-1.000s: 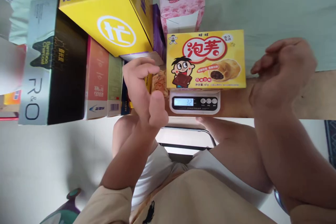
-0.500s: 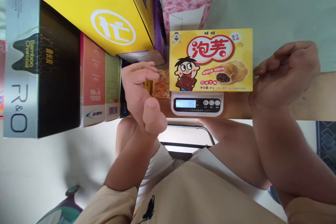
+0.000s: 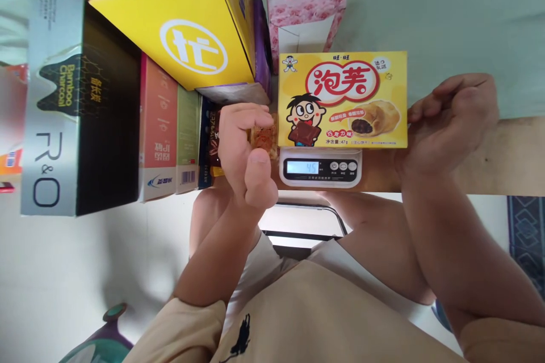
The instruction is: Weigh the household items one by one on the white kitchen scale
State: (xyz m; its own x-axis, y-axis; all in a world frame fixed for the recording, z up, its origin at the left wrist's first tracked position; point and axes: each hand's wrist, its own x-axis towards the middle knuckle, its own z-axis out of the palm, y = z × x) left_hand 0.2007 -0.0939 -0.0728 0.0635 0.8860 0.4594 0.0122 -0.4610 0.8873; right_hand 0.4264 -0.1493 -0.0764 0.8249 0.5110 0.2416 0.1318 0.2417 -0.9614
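Observation:
A yellow snack box (image 3: 343, 99) with a cartoon child and red lettering stands on a small white kitchen scale (image 3: 320, 167) whose lit display reads 45. My right hand (image 3: 451, 119) is loosely curled at the box's right edge, its fingertips touching it, with nothing inside. My left hand (image 3: 242, 147) is left of the scale, with fingers curled over a small orange snack packet (image 3: 264, 140) and the thumb below it. I cannot tell whether it grips the packet.
Boxes crowd the left: a black and silver carton (image 3: 80, 96), a large yellow "COME ON" box (image 3: 179, 17), pink and green cartons (image 3: 170, 130), and a pink cartoon box (image 3: 304, 0) behind the scale. The wooden table edge (image 3: 511, 156) runs to the right.
My left hand moved right onto the orange packet. My right hand came in to touch the box's right edge. The scale reading rose from 32 to 45.

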